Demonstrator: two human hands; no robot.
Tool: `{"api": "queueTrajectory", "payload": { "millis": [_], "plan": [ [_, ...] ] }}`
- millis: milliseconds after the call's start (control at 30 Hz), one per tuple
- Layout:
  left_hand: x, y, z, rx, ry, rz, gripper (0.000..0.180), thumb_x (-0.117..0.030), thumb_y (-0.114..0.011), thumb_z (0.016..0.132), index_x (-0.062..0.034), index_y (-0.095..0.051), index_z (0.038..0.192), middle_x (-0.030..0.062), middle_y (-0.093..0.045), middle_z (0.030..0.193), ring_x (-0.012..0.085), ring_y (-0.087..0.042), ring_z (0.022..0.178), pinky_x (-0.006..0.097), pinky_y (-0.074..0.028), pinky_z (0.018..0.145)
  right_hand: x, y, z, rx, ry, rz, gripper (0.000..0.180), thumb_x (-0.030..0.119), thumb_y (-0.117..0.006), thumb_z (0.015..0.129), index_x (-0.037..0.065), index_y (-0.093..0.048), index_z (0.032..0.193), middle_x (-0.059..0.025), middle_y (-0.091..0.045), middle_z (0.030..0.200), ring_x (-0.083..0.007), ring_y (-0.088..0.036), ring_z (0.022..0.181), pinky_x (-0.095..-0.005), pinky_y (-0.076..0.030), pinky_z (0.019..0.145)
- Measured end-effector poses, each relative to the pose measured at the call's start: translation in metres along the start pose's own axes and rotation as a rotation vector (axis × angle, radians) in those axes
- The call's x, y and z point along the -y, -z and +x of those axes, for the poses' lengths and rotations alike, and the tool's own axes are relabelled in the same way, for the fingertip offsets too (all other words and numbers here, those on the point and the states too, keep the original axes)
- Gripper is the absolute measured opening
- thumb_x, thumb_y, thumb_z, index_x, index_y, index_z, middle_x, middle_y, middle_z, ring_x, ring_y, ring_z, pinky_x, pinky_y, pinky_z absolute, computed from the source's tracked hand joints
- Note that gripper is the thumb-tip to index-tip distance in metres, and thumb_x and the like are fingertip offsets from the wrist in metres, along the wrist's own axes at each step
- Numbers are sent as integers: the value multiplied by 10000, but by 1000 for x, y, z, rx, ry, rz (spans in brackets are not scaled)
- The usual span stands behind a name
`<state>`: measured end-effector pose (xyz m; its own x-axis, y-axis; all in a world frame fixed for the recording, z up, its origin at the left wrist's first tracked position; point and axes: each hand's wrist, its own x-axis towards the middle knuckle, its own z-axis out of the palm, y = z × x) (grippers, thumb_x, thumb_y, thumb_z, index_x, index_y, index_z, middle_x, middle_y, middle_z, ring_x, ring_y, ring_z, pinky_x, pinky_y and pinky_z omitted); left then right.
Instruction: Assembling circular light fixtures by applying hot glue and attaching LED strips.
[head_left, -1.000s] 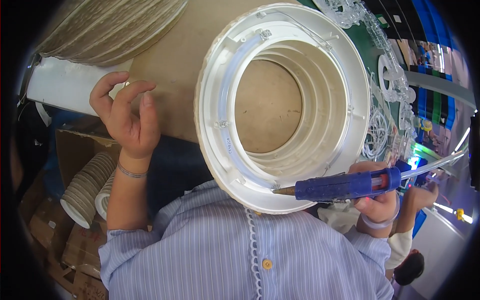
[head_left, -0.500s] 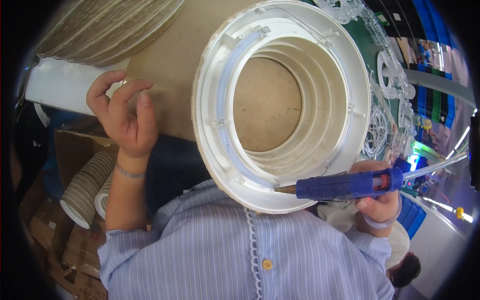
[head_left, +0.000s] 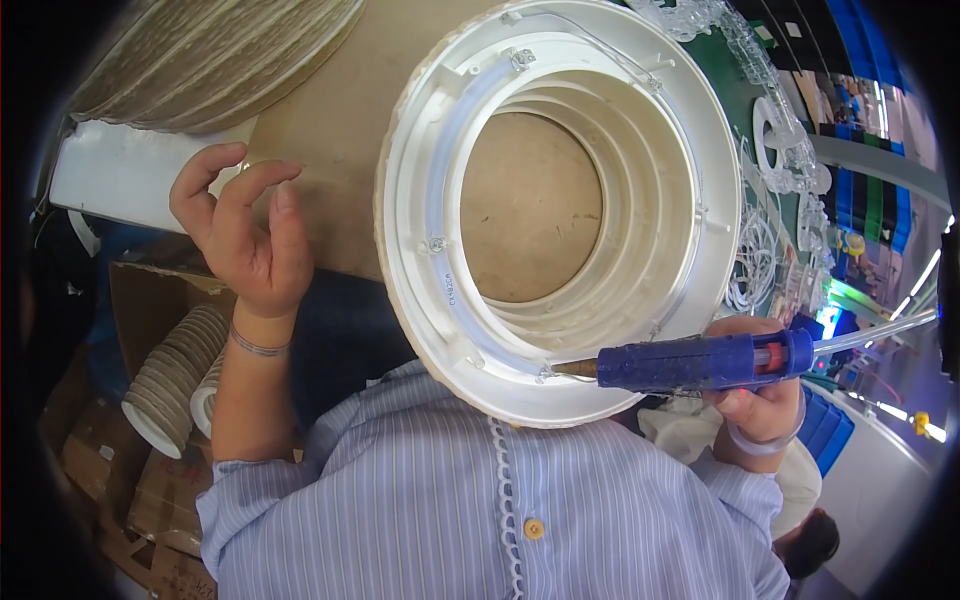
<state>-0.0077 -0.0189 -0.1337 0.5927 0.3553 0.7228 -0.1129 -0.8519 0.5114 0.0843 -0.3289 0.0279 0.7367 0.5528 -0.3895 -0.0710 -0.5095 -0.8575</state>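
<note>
A blue glue gun [head_left: 700,362] is gripped by the right hand [head_left: 758,400], its nozzle touching the near inner rim of the white plastic ring [head_left: 420,250] on the table [head_left: 330,120]. The left hand [head_left: 245,235] hovers released, fingers curled, beside the ring. The ring is judged light, stiff and brittle; it is best held by its outer rim.

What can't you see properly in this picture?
All from the head view:
- The right hand: its fingers are mostly behind the blue glue gun that it grips.
- The glue gun's tip: too small to tell whether glue comes out, or whether it touches the white ring housing.
- The lower rim of the ring housing: covered by the striped shirt.
- The left hand: whether it touches the brown tabletop is unclear.
</note>
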Motion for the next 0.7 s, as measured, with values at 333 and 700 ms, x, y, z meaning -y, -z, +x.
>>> {"api": "queueTrajectory", "payload": {
  "millis": [333,700],
  "plan": [
    [-4,-1,1,-19,4,16,116,-94,-522,709,-56,-592,794,117,-416,975,224,-394,935,298,-321,805,-1,0,-5,-56,-33,19,383,314,-715,565,-13,-554,681,-76,-519,685,-140,-491,589,-247,-364,535],
    [1,0,2,-11,9,6,117,-90,-520,707,-60,-591,795,115,-408,981,224,-391,942,301,-318,811,13,1,-2,38,-44,-159,418,355,-710,572,-11,-552,701,-102,-530,733,-174,-498,636,-277,-366,575]
  ]
}}
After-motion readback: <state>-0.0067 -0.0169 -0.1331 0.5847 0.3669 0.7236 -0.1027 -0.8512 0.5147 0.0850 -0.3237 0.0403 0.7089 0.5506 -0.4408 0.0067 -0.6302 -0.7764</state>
